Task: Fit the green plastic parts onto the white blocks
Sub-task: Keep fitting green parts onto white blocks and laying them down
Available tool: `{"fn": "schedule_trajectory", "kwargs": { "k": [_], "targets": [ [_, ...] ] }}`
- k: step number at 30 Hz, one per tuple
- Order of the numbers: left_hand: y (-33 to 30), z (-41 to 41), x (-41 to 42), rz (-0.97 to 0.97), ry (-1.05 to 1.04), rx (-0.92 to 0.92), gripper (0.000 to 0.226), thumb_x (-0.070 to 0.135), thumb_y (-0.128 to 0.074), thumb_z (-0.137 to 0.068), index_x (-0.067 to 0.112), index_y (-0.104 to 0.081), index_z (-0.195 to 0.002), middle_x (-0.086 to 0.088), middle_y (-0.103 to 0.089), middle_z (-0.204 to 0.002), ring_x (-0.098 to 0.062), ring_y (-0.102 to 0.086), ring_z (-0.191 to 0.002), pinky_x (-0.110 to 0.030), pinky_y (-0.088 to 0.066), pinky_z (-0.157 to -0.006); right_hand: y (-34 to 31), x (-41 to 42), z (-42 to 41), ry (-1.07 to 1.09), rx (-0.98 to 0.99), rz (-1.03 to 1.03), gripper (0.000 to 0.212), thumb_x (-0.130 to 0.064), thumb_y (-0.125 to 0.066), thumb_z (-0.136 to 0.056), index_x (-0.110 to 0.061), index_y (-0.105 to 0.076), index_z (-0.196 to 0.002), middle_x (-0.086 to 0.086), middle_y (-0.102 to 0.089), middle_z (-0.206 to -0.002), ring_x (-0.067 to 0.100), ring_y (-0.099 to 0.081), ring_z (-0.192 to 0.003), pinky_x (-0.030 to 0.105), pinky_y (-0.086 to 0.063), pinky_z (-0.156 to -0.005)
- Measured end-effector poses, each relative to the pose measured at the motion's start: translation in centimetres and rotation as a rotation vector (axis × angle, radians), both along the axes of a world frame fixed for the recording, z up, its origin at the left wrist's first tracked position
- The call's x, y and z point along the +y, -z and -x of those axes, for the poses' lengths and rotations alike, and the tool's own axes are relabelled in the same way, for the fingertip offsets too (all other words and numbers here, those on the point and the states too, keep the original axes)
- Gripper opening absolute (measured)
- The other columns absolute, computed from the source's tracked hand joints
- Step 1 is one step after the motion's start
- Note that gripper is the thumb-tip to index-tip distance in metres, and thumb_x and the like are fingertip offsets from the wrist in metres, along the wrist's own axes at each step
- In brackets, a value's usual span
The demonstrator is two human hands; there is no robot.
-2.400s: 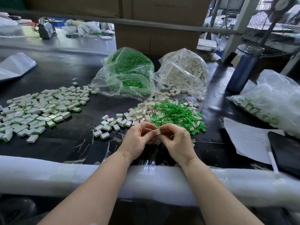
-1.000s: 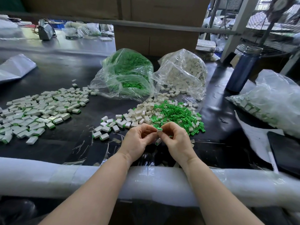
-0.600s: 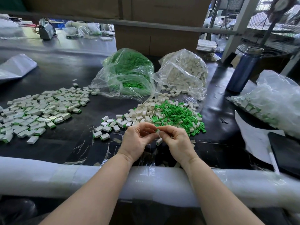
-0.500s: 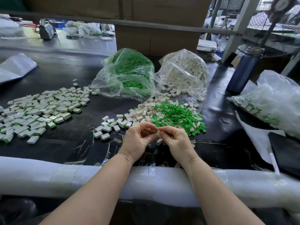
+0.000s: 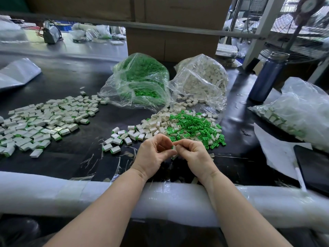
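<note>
The left hand (image 5: 154,154) and right hand (image 5: 193,154) meet above the dark surface (image 5: 71,157), fingertips curled and pinching one small white block (image 5: 174,148) with a green part on its edge. Just beyond lies a loose pile of green parts (image 5: 194,127) and white blocks (image 5: 153,125).

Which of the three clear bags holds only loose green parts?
The bag of green parts at centre back, left of the bag of white blocks; the bag at far right holds white blocks with green showing.

Bright daylight from upper right, glare on the black table (image 5: 74,82), edges bent.
</note>
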State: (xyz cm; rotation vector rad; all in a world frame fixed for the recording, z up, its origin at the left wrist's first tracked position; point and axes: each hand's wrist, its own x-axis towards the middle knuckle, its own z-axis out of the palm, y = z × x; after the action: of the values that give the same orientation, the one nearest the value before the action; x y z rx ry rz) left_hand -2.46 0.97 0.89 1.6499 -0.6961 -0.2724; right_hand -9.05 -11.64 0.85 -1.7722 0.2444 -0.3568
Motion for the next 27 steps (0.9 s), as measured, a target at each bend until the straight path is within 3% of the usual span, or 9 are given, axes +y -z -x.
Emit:
{"fn": "schedule_trajectory", "kwargs": {
  "k": [10,14,19,23,27],
  "targets": [
    [-0.02,-0.10,0.08,0.025,0.035,0.088,0.022,-0.002,-0.073,-0.072,0.013,-0.058,-0.078,-0.004,-0.059,-0.074,-0.020,-0.055,-0.072,-0.041,-0.055,-0.075,0.01,0.06,-0.03,-0.012,0.008,-0.057,0.025,0.001,-0.052,-0.091,-0.016,-0.067,-0.079,0.005,-0.057,-0.067,0.019,-0.048,-0.065,0.022,-0.044,-0.062],
    [-0.11,-0.03,0.06,0.013,0.052,0.069,0.022,-0.002,-0.072,-0.074,0.015,-0.058,-0.077,-0.001,-0.059,-0.073,-0.013,-0.055,-0.069,-0.026,-0.053,-0.069,0.00,0.03,0.00,-0.012,0.013,-0.046,0.026,0.001,-0.052,-0.091,-0.016,-0.067,-0.078,0.004,-0.057,-0.067,0.018,-0.048,-0.066,0.024,-0.044,-0.065],
    [-0.02,-0.04,-0.06,-0.053,0.063,0.015,0.022,0.002,-0.071,-0.077,0.018,-0.056,-0.078,0.000,-0.056,-0.072,-0.011,-0.050,-0.065,-0.024,-0.050,-0.067,-0.16,0.05,0.10,-0.020,0.014,-0.069,0.023,0.004,-0.052,-0.091,-0.010,-0.067,-0.080,-0.002,-0.059,-0.063,0.002,-0.054,-0.056,0.015,-0.047,-0.061],
    [0.08,0.02,-0.12,-0.098,0.074,-0.028,0.023,0.005,-0.068,-0.081,0.023,-0.053,-0.079,0.002,-0.055,-0.074,-0.013,-0.050,-0.068,-0.033,-0.051,-0.073,-0.31,-0.03,0.23,-0.021,0.019,-0.082,0.023,0.004,-0.052,-0.091,-0.010,-0.067,-0.081,0.000,-0.061,-0.065,-0.001,-0.056,-0.054,0.013,-0.048,-0.060],
    [0.12,0.08,-0.19,-0.127,0.071,-0.082,0.025,0.006,-0.066,-0.083,0.025,-0.050,-0.079,0.004,-0.053,-0.076,-0.013,-0.051,-0.071,-0.031,-0.050,-0.074,-0.43,0.00,0.31,-0.021,0.013,-0.090,0.024,0.004,-0.052,-0.090,-0.011,-0.067,-0.079,-0.005,-0.062,-0.061,-0.003,-0.057,-0.052,0.011,-0.047,-0.057]
  ]
}}
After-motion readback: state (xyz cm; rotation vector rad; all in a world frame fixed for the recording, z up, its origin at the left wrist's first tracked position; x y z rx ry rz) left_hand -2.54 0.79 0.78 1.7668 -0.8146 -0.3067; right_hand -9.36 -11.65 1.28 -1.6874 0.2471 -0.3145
